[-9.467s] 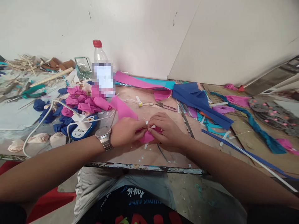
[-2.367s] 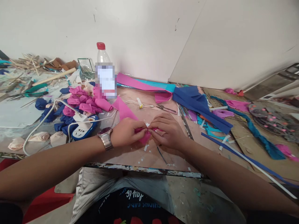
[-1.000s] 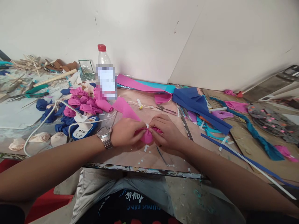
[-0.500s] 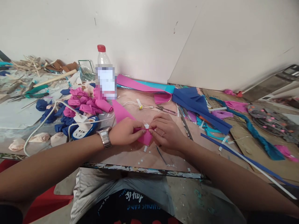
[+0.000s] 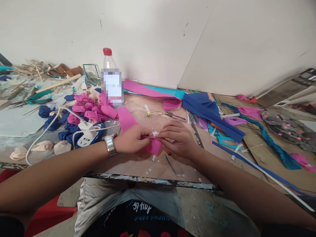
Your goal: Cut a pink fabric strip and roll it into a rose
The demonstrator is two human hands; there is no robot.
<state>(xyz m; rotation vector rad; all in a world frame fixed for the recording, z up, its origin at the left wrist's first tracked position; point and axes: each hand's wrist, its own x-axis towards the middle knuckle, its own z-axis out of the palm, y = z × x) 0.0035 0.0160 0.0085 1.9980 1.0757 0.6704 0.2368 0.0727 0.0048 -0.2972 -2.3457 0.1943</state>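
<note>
Pink strip at frame centre, pinched by left hand and right hand.
We find its gripped edge partly covered by both hands. Left of upper centre, pixelation obscures a bright panel before the bottle.

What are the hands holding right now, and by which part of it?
A pink strip: the left hand and right hand both pinch it along its narrow upper edge, between thumb and fingers. A flap shows below the fingertips.
</note>
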